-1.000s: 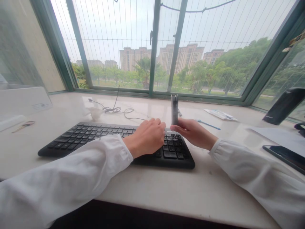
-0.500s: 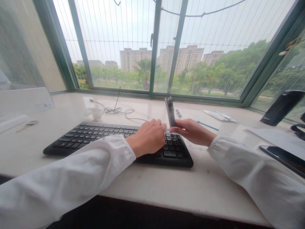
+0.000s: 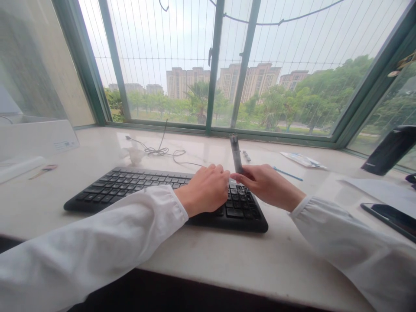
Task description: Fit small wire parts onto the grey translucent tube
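A black keyboard (image 3: pixel 120 184) lies on the pale counter. Over its right part rests my left hand (image 3: pixel 208 189), its fingers curled together; whatever they pinch is hidden behind the knuckles. My right hand (image 3: pixel 268 184) grips a dark grey bar-shaped tool (image 3: pixel 236 156) between thumb and fingers, the bar tilted slightly and pointing up and away. Thin wire loops (image 3: pixel 242 189) show below the right thumb, above the number keys; whether they belong to the bar I cannot tell. The two hands are close together, nearly touching.
A coiled cable (image 3: pixel 159 151) lies behind the keyboard, with small loose pieces (image 3: pixel 247 156) beside the bar. To the right are a blue stick (image 3: pixel 287 173), a flat packet (image 3: pixel 302 160), a phone (image 3: pixel 391 219) and a black upright object (image 3: pixel 388 151). A white box (image 3: pixel 35 138) stands left.
The whole view has shifted slightly. The right hand has tipped a little, thumb and fingers closer over the bar's lower end. The left hand stays in place over the keys.
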A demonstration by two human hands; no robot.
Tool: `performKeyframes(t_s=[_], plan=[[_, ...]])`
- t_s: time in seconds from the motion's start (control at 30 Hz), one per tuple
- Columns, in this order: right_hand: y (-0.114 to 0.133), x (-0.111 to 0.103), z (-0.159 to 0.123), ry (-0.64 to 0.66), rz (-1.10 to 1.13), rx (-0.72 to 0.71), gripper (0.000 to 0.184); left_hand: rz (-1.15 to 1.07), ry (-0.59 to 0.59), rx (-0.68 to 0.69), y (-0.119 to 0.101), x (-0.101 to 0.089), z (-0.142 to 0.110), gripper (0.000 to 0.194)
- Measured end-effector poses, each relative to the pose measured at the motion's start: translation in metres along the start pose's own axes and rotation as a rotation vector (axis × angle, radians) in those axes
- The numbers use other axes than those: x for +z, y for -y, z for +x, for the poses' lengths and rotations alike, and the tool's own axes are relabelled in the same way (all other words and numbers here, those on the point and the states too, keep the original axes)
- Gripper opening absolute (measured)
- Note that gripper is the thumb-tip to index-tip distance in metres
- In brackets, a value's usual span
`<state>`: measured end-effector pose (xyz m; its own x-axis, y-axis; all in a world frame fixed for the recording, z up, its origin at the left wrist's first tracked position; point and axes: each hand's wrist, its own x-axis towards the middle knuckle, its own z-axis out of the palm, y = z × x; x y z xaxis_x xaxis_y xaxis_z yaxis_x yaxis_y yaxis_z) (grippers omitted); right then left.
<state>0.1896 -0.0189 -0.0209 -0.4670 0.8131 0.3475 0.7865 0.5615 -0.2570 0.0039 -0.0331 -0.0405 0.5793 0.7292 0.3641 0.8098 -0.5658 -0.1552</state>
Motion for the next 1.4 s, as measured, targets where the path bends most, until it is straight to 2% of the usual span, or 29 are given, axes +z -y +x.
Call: performKeyframes(t_s=[0.2,0.5,0.67,0.87,1.0,1.1,1.27,1.4], plan=[[-0.007,0.000,0.002,0.032,0.055,-0.009,0.047,-0.002,-0.004,0.004,0.000,0.000,0.000,0.026],[-0.015,-0.001,0.001,0.116,0.201,-0.190,0.049,0.017,0.004,-0.007,-0.001,0.000,0.001,0.024],[-0.015,-0.001,0.003,0.129,0.257,-0.111,0.053,0.018,0.003,-0.017,0.000,0.002,0.001,0.023],[-0.022,0.006,0.009,0.146,0.310,0.145,0.059,0.011,-0.002,-0.011,0.000,0.001,0.001,0.027],[-0.028,0.012,0.013,0.194,0.450,0.209,0.065,0.009,0.005,-0.015,0.000,0.001,0.000,0.027],[-0.030,0.013,0.012,0.192,0.484,0.198,0.067,0.005,0.002,-0.014,0.000,0.000,0.001,0.027],[-0.030,0.014,0.007,0.134,0.569,0.069,0.066,-0.009,0.004,-0.011,0.001,0.000,0.001,0.026],[-0.028,0.012,0.005,0.162,0.754,0.115,0.063,-0.025,0.007,-0.017,0.001,0.001,0.000,0.026]])
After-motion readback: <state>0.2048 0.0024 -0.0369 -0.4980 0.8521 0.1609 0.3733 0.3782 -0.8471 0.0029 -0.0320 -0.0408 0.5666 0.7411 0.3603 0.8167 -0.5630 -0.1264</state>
